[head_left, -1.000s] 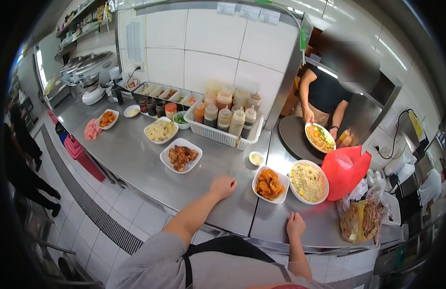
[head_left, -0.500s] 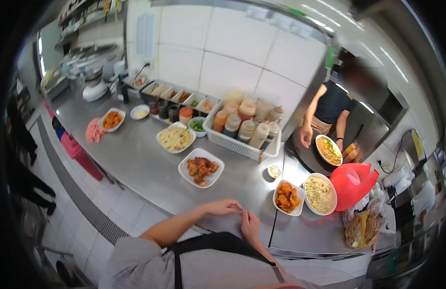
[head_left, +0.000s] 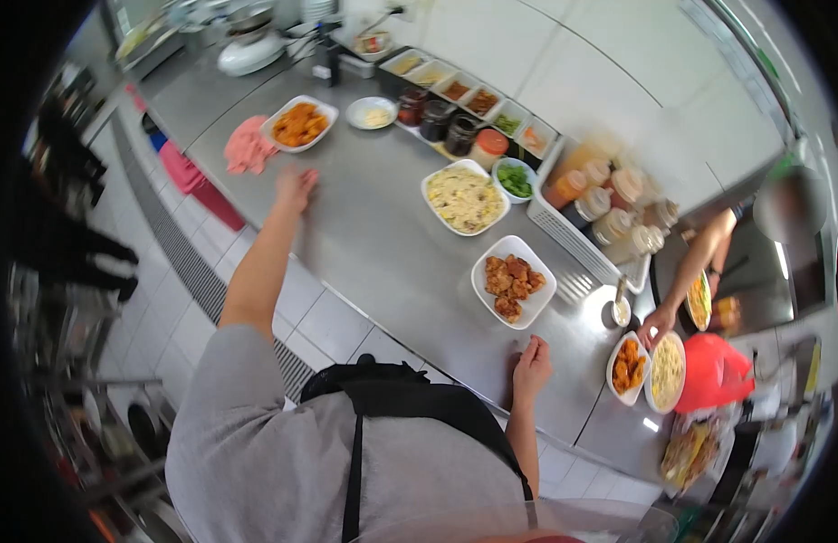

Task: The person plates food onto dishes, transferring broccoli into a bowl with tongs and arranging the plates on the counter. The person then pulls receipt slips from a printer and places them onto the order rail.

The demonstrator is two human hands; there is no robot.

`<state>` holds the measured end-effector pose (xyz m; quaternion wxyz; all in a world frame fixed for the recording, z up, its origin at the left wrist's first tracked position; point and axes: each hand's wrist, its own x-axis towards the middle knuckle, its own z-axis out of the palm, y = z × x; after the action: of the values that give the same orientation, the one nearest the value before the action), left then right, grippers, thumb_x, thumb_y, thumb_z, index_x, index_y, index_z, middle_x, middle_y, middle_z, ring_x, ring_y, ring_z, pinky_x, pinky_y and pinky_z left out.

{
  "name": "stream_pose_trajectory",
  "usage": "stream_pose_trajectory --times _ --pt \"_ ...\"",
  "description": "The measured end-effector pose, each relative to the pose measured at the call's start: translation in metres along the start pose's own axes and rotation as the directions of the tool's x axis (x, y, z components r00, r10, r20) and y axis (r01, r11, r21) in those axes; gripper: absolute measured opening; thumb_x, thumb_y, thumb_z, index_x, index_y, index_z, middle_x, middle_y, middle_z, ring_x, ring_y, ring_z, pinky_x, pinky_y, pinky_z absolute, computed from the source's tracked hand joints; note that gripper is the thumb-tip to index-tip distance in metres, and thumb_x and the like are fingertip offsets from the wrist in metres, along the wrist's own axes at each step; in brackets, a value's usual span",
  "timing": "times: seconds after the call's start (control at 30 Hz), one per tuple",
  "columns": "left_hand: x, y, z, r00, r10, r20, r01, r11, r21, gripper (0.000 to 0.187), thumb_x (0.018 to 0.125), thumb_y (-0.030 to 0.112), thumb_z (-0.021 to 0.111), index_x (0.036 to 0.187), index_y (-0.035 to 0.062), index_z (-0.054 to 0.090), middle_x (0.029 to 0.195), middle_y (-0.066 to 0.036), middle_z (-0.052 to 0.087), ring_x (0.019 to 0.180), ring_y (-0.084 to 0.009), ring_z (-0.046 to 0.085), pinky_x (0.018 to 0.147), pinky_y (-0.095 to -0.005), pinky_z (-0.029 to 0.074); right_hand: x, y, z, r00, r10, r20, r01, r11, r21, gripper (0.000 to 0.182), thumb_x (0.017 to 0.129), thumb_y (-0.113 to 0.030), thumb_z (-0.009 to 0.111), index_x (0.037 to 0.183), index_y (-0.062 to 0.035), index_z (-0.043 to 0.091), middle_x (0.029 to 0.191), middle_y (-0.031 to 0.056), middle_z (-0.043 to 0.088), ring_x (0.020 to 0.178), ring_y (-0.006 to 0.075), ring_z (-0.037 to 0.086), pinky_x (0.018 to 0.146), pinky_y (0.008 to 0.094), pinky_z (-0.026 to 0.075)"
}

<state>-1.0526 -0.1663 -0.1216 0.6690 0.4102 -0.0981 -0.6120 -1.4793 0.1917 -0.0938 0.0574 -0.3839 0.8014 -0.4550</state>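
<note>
My left hand [head_left: 296,188] is stretched out over the steel counter, slightly blurred, fingers partly extended and nothing in it. It is closest to a pink cloth [head_left: 248,145] and a white bowl of orange-coated fried chicken [head_left: 298,125], touching neither. Low over the counter's front edge, my right hand [head_left: 532,367] is loosely curled with no object visible in it. Just beyond that hand stands a square white bowl of browned fried chicken [head_left: 510,279]. Behind this sits a bowl of yellow, egg-flecked rice [head_left: 465,198], beside a small bowl of chopped green onion [head_left: 515,180].
Along the wall are topping containers [head_left: 480,101], jars [head_left: 459,136] and a white basket [head_left: 574,237] of sauce bottles. At right, a co-worker's hand [head_left: 656,326] is at a chicken bowl [head_left: 628,368] and a rice bowl [head_left: 665,373], near a red bag [head_left: 714,371].
My hands, close together before, have separated: the left reached out toward the pink cloth, the right stayed near the front edge. My view turned left. The co-worker's arm now reaches to the bowls.
</note>
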Motion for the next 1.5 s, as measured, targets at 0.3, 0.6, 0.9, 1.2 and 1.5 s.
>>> stream_pose_trajectory --times 0.3,0.6,0.9,1.2,1.5 --pt "0.084 0.016 0.01 0.973 0.119 0.2 -0.131 0.99 0.048 0.042 0.085 0.005 0.036 0.123 0.0144 0.021 0.114 -0.015 0.043 0.093 -0.0315 0.053 0.071 -0.0409 0.053 0.011 -0.036 0.007 0.855 0.42 0.303 -0.515 0.622 0.59 0.033 0.087 -0.029 0.041 0.106 -0.003 0.046 0.066 0.0088 0.054 0.044 0.0129 0.049 0.038 0.0227 0.039" --pt "0.022 0.04 -0.036 0.872 0.062 0.485 -0.162 0.973 0.167 0.052 0.079 0.021 0.059 0.123 0.0139 0.033 0.121 -0.006 0.041 0.108 -0.0231 0.043 0.083 -0.0358 0.043 0.007 -0.055 0.033 0.886 0.323 0.331 -0.453 0.458 0.765 0.034 0.085 -0.01 0.032 0.117 -0.0008 0.035 0.076 0.0131 0.057 0.056 0.019 0.059 0.045 0.0271 0.05" --pt "-0.142 0.045 -0.036 0.873 -0.351 0.34 0.145 0.851 0.505 0.048 0.078 0.007 0.039 0.125 0.011 0.031 0.097 -0.015 0.057 0.063 -0.0231 0.062 0.047 -0.0235 0.054 0.03 -0.019 0.016 0.842 0.521 0.141 -0.405 0.437 0.803 0.03 0.088 -0.022 0.034 0.114 -0.0065 0.032 0.062 0.0095 0.052 0.044 0.0164 0.051 0.036 0.0248 0.042" --pt "-0.183 0.01 -0.031 0.843 -0.428 0.326 0.232 0.836 0.498 0.059 0.073 0.001 0.035 0.129 0.0151 0.024 0.096 -0.017 0.057 0.062 -0.0276 0.062 0.048 -0.0274 0.054 0.036 -0.115 0.146 0.771 0.334 0.543 -0.627 0.246 0.739 0.031 0.087 -0.025 0.042 0.113 -0.0113 0.032 0.079 0.0158 0.055 0.056 0.0229 0.057 0.046 0.0306 0.048" --pt "-0.183 0.009 -0.034 0.833 -0.453 0.317 0.259 0.827 0.499 0.064 0.072 0.001 0.036 0.131 0.0182 0.021 0.099 -0.018 0.056 0.065 -0.0285 0.062 0.051 -0.0289 0.055 0.073 -0.142 0.178 0.724 0.348 0.596 -0.69 0.353 0.632 0.027 0.088 -0.021 0.036 0.11 -0.0071 0.03 0.086 0.0176 0.055 0.064 0.0255 0.06 0.053 0.0342 0.051"
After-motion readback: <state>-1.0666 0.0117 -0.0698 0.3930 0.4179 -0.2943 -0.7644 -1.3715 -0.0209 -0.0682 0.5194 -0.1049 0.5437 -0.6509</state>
